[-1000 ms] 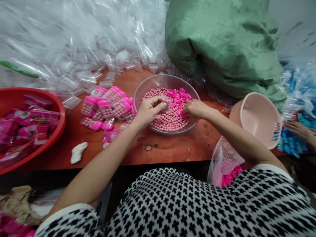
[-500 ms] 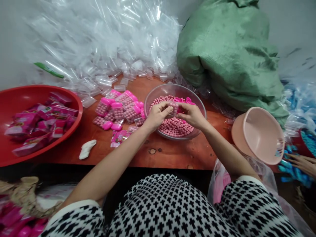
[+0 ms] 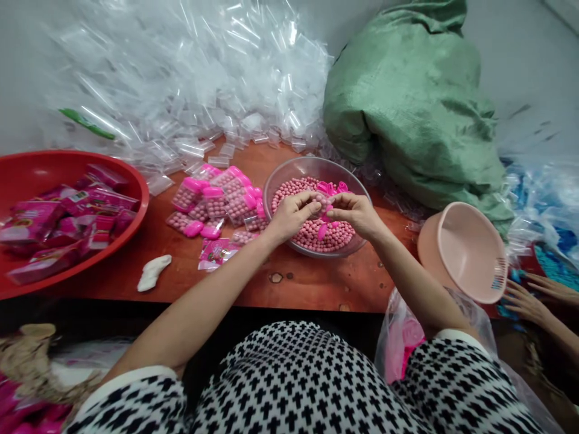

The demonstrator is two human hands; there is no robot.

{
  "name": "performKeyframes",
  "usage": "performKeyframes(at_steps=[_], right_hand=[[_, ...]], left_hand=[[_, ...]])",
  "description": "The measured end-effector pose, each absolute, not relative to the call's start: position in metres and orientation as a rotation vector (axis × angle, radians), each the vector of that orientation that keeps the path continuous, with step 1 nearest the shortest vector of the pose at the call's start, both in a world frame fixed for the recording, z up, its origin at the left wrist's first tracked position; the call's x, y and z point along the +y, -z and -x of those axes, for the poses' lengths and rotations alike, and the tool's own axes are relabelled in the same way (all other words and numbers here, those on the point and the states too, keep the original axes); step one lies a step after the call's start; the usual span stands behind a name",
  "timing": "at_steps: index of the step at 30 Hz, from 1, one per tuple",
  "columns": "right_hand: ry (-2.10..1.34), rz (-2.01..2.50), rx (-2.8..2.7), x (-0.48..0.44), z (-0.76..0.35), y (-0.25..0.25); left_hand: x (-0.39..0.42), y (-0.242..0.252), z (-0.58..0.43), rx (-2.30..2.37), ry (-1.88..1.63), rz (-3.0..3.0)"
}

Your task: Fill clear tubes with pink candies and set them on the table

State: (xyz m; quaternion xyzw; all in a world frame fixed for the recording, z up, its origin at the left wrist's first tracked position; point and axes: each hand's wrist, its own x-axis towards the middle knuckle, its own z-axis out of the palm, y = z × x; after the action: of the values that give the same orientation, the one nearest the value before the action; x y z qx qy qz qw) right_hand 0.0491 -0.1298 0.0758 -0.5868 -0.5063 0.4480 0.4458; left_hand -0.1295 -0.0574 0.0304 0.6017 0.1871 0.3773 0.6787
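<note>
A clear bowl (image 3: 362, 193) on the orange table (image 3: 307, 283) holds several pink beads (image 3: 337, 235) and pink caps (image 3: 332, 188). My left hand (image 3: 292, 214) pinches a small clear box of beads (image 3: 321, 204) above the bowl. My right hand (image 3: 355, 212) meets it from the right, fingers closed on a pink cap (image 3: 326, 213) at the box's end. Filled boxes with pink caps (image 3: 217, 202) lie in a heap just left of the bowl.
A red basin (image 3: 131, 187) of pink packets sits far left, a white lump (image 3: 154, 271) near the front edge. Empty clear boxes (image 3: 181, 90) pile at the back beside a green sack (image 3: 416, 108). A tilted pink basin (image 3: 461, 250) stands right; another person's hands (image 3: 529, 298) work beyond it.
My right hand left the caps in the bowl and came up to the box in my left hand. The two hands now meet over the bowl with a pink cap between them.
</note>
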Motion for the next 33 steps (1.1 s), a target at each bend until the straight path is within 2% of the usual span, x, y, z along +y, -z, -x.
performKeyframes(at_steps=[4,7,11,19,25,29,33], right_hand=[[-0.448,1.501,-1.524,-0.133,-0.054,-0.083],[-0.260,1.484,-1.815,-0.133,-0.056,-0.096],[-0.213,1.500,-2.078,-0.129,-0.053,-0.102],[-0.130,1.393,-2.241,-0.133,-0.052,-0.091],[-0.043,1.487,-2.371,-0.137,-0.048,-0.083],[-0.192,1.372,-2.164,-0.125,-0.049,-0.074],[-0.467,1.383,-1.669,-0.117,-0.051,-0.073]], left_hand=[[-0.059,-0.030,0.131,0.476,-0.860,-1.469],[-0.061,-0.030,0.132,0.506,-0.878,-1.625],[-0.062,-0.031,0.133,0.547,-0.901,-1.752],[-0.066,-0.029,0.136,0.609,-0.964,-1.866],[-0.070,-0.022,0.136,0.589,-0.995,-2.066],[-0.067,-0.023,0.137,0.648,-0.997,-1.896],[-0.061,-0.026,0.132,0.588,-0.918,-1.448]])
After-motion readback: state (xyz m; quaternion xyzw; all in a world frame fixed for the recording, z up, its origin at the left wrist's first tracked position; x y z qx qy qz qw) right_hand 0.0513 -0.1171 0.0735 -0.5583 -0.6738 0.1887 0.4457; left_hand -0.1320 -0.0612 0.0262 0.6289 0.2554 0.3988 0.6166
